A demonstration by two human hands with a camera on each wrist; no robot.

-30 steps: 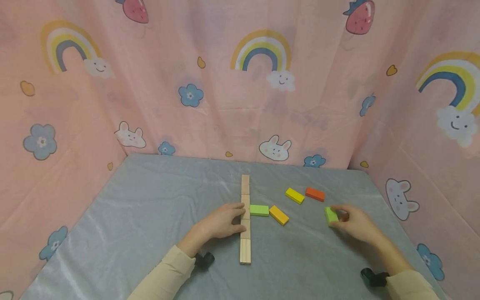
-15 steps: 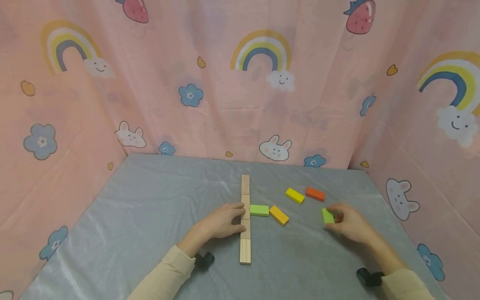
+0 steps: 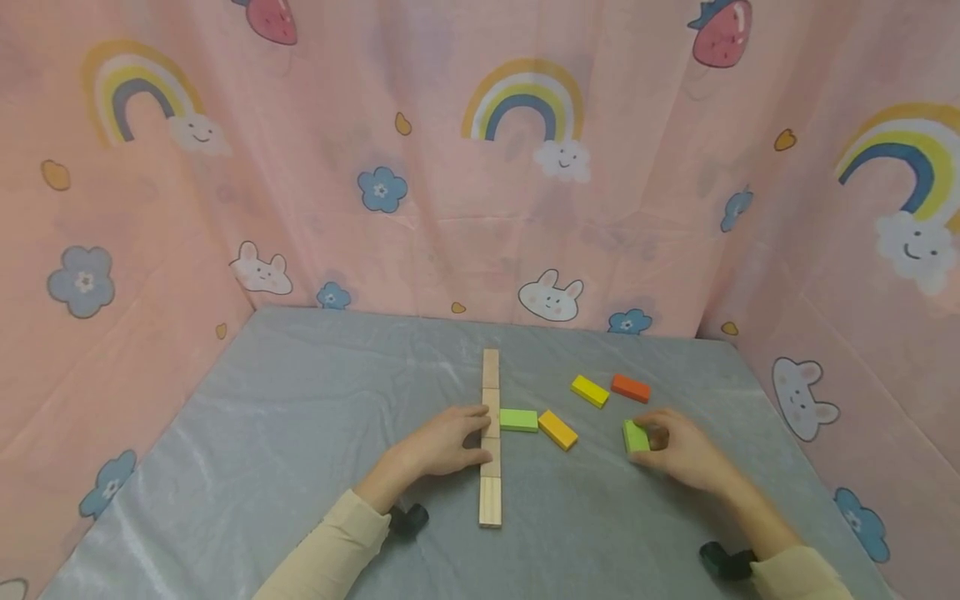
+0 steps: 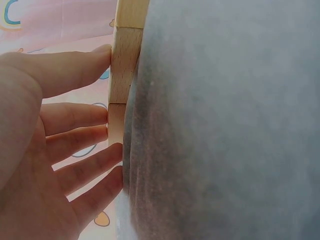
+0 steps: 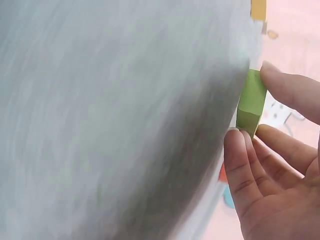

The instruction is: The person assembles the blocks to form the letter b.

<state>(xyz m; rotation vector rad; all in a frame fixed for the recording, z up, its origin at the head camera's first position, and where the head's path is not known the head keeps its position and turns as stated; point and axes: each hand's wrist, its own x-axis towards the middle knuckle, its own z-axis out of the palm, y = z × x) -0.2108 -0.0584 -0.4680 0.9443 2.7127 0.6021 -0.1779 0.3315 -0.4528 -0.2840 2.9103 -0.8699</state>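
Note:
Several plain wooden blocks [image 3: 491, 502] lie end to end in a straight row on the cloth. My left hand [image 3: 444, 442] rests its fingertips and thumb on the middle blocks of that row; in the left wrist view the fingers [image 4: 82, 170] are nearly straight and touch the blocks' side. My right hand [image 3: 690, 450] pinches a green block [image 3: 635, 437] between thumb and fingers, seen close up as a green block [image 5: 252, 97] in the right wrist view. Another green block [image 3: 519, 421] meets the row's right side at a right angle, and an orange-yellow block [image 3: 558, 430] slants off its far end.
A yellow block [image 3: 590, 392] and an orange-red block [image 3: 631, 388] lie behind, between the row and my right hand. Grey cloth [image 3: 337, 367] covers the table. Pink printed curtains [image 3: 450, 250] stand along the back and both sides.
My right hand has moved left with the green block, toward the orange-yellow block. The left hand and the other blocks have stayed where they were.

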